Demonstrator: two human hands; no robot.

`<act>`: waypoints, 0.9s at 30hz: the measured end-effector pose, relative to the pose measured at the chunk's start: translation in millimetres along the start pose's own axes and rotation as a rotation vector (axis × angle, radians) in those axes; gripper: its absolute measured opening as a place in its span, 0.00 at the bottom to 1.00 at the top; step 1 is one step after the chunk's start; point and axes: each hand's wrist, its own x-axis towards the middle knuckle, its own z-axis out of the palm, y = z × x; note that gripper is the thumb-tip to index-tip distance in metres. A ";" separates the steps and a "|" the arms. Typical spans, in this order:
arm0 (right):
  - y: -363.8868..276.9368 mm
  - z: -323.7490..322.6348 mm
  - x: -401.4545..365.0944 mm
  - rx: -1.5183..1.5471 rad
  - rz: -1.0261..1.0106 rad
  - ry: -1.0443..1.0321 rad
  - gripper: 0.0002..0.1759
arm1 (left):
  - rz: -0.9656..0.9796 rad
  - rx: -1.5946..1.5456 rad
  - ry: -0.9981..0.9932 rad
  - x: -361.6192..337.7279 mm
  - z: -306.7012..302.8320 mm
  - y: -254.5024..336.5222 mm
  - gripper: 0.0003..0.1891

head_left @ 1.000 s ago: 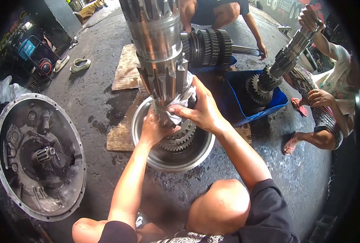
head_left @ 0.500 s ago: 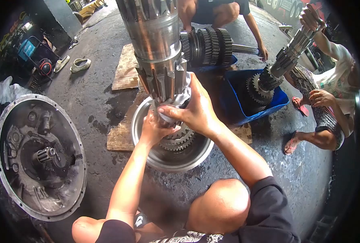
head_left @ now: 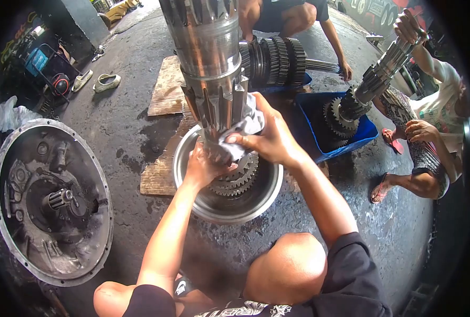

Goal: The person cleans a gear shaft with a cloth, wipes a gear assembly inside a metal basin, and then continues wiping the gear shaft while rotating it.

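Observation:
A large splined gear shaft (head_left: 208,58) stands upright in front of me, its toothed lower end inside a round metal basin (head_left: 193,208). My left hand (head_left: 206,168) is wrapped round the shaft just above the gears (head_left: 237,179). In my right hand (head_left: 274,134) is a whitish cloth (head_left: 252,126), pressed against the right side of the shaft below its long splines. My right thumb lies over the cloth; the other fingers are partly hidden behind it.
At left lies a round bell housing (head_left: 50,264). Cardboard (head_left: 158,177) lies under the basin. Beyond it, a person reaches by a gear cluster (head_left: 277,61). At right, another person's hand (head_left: 408,27) holds a shaft above a blue bin (head_left: 346,150). Shoes (head_left: 106,83) lie at back left.
My right hand and the cloth have shifted slightly right, showing more of the cloth. The shaft sits a little further right in view. My left hand keeps its hold.

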 end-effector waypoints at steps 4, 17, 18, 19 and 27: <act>2.5 -1.3 4.0 -0.058 -0.062 0.014 0.45 | -0.006 -0.090 0.001 -0.8 -0.4 11.6 0.52; 54.3 18.3 -21.0 0.337 0.113 0.424 0.16 | 0.023 -0.084 0.000 -1.3 0.7 -5.1 0.51; 61.4 23.0 -25.5 0.356 0.162 0.550 0.15 | 0.038 -0.122 -0.012 -1.8 0.6 -0.1 0.52; 67.9 23.4 -30.1 0.292 0.232 0.579 0.16 | 0.055 -0.158 -0.024 -1.4 0.0 2.6 0.53; 101.9 48.0 -15.9 0.286 0.283 0.321 0.30 | 0.270 0.118 -0.065 -4.8 -8.3 2.7 0.31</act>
